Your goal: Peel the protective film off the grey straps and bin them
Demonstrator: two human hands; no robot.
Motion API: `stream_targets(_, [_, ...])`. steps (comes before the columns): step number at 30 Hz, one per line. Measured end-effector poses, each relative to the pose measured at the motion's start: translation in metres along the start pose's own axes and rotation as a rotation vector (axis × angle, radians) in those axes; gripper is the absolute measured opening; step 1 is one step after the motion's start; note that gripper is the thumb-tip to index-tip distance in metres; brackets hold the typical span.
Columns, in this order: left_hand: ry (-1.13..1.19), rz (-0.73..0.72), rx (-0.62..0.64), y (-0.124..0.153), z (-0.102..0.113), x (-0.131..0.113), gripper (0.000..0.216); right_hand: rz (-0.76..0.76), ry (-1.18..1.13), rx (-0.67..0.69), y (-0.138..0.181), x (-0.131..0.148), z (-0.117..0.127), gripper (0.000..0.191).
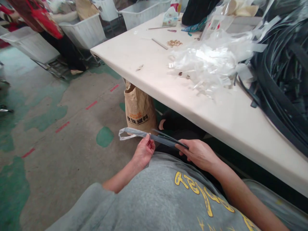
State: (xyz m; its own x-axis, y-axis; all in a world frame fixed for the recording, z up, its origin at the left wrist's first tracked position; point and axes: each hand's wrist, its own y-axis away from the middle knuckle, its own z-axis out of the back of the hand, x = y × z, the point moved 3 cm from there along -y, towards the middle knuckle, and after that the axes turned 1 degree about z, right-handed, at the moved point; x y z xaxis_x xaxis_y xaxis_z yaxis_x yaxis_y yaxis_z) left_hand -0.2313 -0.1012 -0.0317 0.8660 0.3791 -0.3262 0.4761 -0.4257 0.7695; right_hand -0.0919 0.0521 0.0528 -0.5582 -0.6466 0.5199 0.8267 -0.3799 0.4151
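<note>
A dark, flat strap (165, 141) stretches between my two hands, just above my lap. Its left part is inside a clear plastic sleeve (134, 131), whose loose end loops out beyond my fingers. My left hand (143, 151) pinches the sleeve between thumb and fingers. Closed around the strap's other part is my right hand (198, 154); a second thin dark length runs alongside it. On the table to the right lies a large heap of similar black straps (284, 70), next to a pile of crumpled clear plastic sleeves (211, 61).
The white table (149, 70) edge runs diagonally in front of me. Small gold-coloured pieces (175, 43) and a thin rod (159, 44) lie on it. A brown paper sack (139, 109) stands below. White bins (83, 32) and a standing person (60, 41) are at the back left.
</note>
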Motion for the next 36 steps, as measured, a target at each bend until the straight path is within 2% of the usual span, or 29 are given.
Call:
stream_targets(3, [-0.007,-0.015,0.026,-0.002,-0.008,0.009,0.007,0.046,0.026,-0.03,0.007,0.006,0.003,0.034])
stream_targets(5, [-0.025,0.001,0.053,-0.001,-0.015,0.015,0.007,0.022,0.074,-0.086,0.012,0.006,0.009,0.029])
stream_targets(10, [-0.134,0.153,0.161,0.012,-0.035,0.041,0.003,-0.015,0.148,-0.187,0.012,0.005,0.015,0.022])
stream_targets(13, [-0.187,0.229,0.264,0.018,-0.049,0.055,0.007,0.024,0.006,-0.19,0.008,0.002,0.011,0.03])
stream_targets(16, [-0.194,0.202,0.313,0.015,-0.059,0.056,0.008,0.006,-0.208,-0.124,0.017,-0.011,0.013,0.041])
stream_targets(18, [-0.18,0.156,0.29,0.012,-0.062,0.054,0.007,-0.024,-0.275,-0.086,0.029,-0.021,0.018,0.044])
stream_targets(20, [-0.199,0.157,0.275,0.011,-0.064,0.057,0.008,-0.037,-0.236,-0.111,0.037,-0.025,0.023,0.042])
stream_targets(23, [-0.294,0.248,0.334,0.017,-0.067,0.069,0.012,-0.029,-0.135,-0.185,0.035,-0.022,0.024,0.037])
stream_targets(25, [-0.329,0.275,0.383,0.019,-0.07,0.073,0.014,-0.028,-0.161,-0.198,0.031,-0.022,0.021,0.037])
stream_targets(29, [-0.281,0.133,0.331,0.01,-0.074,0.06,0.005,-0.056,-0.303,-0.158,0.039,-0.031,0.019,0.044])
stream_targets(31, [-0.275,0.096,0.296,0.006,-0.075,0.058,0.003,-0.081,-0.253,-0.189,0.045,-0.034,0.021,0.043])
stream_targets(34, [-0.33,0.177,0.363,0.009,-0.076,0.069,0.01,-0.08,-0.12,-0.3,0.044,-0.03,0.022,0.035])
stream_targets(36, [-0.363,0.23,0.433,0.013,-0.077,0.077,0.014,-0.07,-0.142,-0.34,0.039,-0.027,0.021,0.032])
